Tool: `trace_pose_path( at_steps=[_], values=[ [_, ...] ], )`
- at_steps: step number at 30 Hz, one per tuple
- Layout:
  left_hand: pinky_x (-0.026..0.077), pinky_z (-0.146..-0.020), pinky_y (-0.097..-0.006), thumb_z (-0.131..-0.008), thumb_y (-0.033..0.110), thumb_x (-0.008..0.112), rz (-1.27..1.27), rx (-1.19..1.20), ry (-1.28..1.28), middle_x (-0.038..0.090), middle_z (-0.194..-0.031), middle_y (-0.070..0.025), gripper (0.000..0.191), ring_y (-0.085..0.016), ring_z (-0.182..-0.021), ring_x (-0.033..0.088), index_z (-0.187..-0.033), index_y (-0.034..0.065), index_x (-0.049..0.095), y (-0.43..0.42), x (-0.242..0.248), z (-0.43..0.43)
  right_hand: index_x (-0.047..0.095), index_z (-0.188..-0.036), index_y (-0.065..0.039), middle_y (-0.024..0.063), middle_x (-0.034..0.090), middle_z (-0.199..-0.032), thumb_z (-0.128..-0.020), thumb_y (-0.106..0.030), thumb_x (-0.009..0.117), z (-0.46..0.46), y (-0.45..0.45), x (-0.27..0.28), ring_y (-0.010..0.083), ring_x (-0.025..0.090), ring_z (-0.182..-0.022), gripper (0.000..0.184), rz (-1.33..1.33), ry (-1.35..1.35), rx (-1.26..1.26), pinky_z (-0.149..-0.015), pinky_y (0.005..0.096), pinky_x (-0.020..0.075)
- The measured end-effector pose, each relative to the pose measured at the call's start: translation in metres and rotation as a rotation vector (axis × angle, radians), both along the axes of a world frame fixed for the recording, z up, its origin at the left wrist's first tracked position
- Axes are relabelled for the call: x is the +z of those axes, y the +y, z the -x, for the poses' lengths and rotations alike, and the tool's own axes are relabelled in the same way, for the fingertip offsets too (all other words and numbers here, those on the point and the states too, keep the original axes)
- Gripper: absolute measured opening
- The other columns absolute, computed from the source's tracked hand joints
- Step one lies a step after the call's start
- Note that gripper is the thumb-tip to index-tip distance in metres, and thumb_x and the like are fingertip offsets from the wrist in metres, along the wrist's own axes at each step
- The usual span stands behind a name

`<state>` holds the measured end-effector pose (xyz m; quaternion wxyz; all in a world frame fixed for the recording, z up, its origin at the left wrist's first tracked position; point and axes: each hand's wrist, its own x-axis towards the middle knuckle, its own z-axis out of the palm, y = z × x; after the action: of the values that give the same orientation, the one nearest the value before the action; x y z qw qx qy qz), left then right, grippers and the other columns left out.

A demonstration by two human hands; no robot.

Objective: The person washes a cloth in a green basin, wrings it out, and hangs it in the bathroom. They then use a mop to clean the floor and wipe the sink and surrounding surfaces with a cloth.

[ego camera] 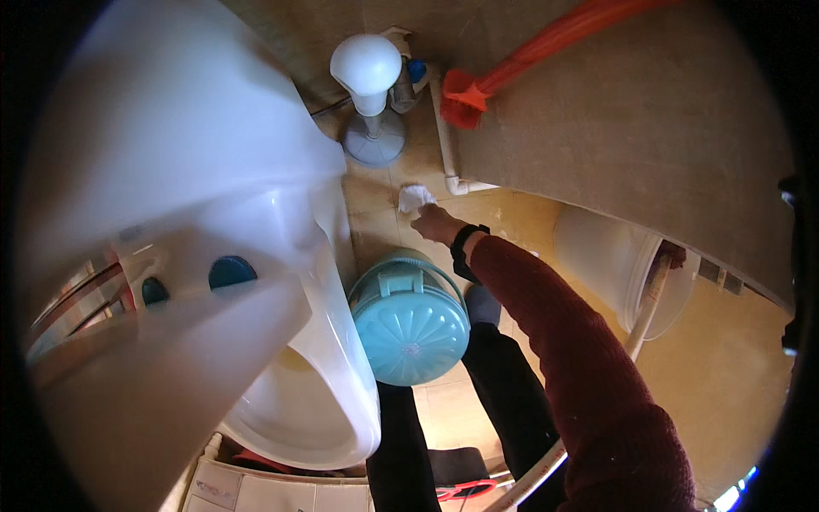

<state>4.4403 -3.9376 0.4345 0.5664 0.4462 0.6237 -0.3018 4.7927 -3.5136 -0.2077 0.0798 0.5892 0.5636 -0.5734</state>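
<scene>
My right hand (439, 223), at the end of a dark red knitted sleeve with a black wristband, grips a white cloth or wad of tissue (414, 198). The cloth is low over the tan floor tiles (369, 233); whether it touches them I cannot tell. Just below the hand in view stands a teal bucket (413, 336) with a fluted lid and a raised handle, between my legs and the white toilet (349, 384). Beyond the cloth a white toilet brush holder (374, 137) with a grey base stands on the floor. My left hand is out of view.
A red long-handled brush (466, 99) leans on the right wall panel. A white pipe (450, 160) runs along its foot. On the right, a whitish bucket (601, 256) and a wooden pole (649, 304) sit near the panel's edge. The toilet and its cistern (192, 96) fill the left side.
</scene>
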Motion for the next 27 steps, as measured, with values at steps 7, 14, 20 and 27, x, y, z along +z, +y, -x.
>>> trace_pose_path(
  at_steps=[7,14,20,27],
  values=[
    [0.049,-0.082,-0.0503,-0.078,0.005,0.072,-0.101,0.023,0.064,0.067,-0.105,-0.0145,0.041,-0.038,-0.098,0.063,-0.119,0.0097,0.067,0.019,0.004,-0.018,0.069,-0.087,0.01,0.0241,0.07,-0.078,-0.089,-0.022,0.065,-0.059,-0.024,0.087,0.0323,0.073,-0.072,0.032,-0.065,-0.039,0.275,-0.069,0.0436,0.0586],
    [0.052,-0.081,-0.0492,-0.081,0.005,0.068,-0.212,-0.039,0.011,0.067,-0.104,-0.016,0.039,-0.037,-0.096,0.063,-0.12,0.0064,0.064,0.026,0.003,-0.013,0.063,-0.088,0.001,0.0149,0.068,-0.066,-0.08,-0.022,0.076,-0.089,-0.01,0.238,0.0246,0.069,-0.059,0.028,-0.114,-0.174,-0.328,-0.054,0.0387,0.0536],
    [0.052,-0.083,-0.0486,-0.082,0.003,0.064,-0.389,-0.096,0.006,0.067,-0.106,-0.0155,0.04,-0.037,-0.099,0.063,-0.122,0.0069,0.063,0.041,0.014,-0.009,0.07,-0.101,-0.005,0.0108,0.07,-0.077,-0.079,-0.014,0.076,-0.104,-0.017,0.364,0.0154,0.067,-0.062,0.024,-0.217,-0.098,-0.43,-0.051,0.0324,0.0528],
    [0.048,-0.086,-0.0477,-0.071,0.014,0.082,-0.549,-0.044,-0.228,0.063,-0.112,-0.0116,0.068,-0.035,-0.101,0.063,-0.132,0.0083,0.055,0.063,0.05,0.012,0.07,-0.109,-0.001,0.0055,0.067,-0.08,-0.088,-0.013,0.069,-0.129,-0.084,0.539,0.0127,0.06,-0.06,0.024,-0.237,0.062,-0.745,-0.052,0.0284,0.0505]
  ],
)
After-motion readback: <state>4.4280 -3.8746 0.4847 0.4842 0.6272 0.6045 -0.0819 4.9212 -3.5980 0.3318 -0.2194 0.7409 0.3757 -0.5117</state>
